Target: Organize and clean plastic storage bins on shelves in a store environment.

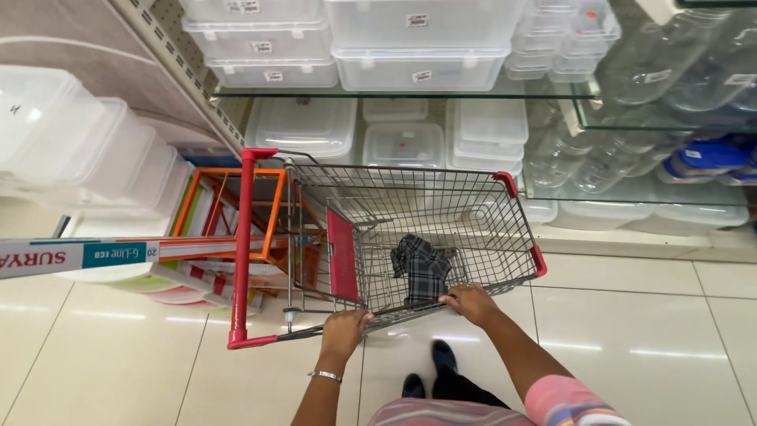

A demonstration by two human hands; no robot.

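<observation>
Metal wire cart (441, 229) with red plastic trim, checked cloth (420, 267), glossy floor tiles (631, 339), clear plastic boxes (418, 43)

We list one wire shopping cart (441, 229), red-trimmed, upright on the tiled floor; we grip its near rim.

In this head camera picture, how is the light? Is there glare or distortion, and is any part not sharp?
Head view: bright, even shop light; white streaks of glare lie on the glossy floor tiles and on the clear storage boxes. The wide lens bends the shelf edges and the cart outward. The left hand, right hand and the checked cloth look sharp; the long box at the left edge is slightly soft.
</observation>
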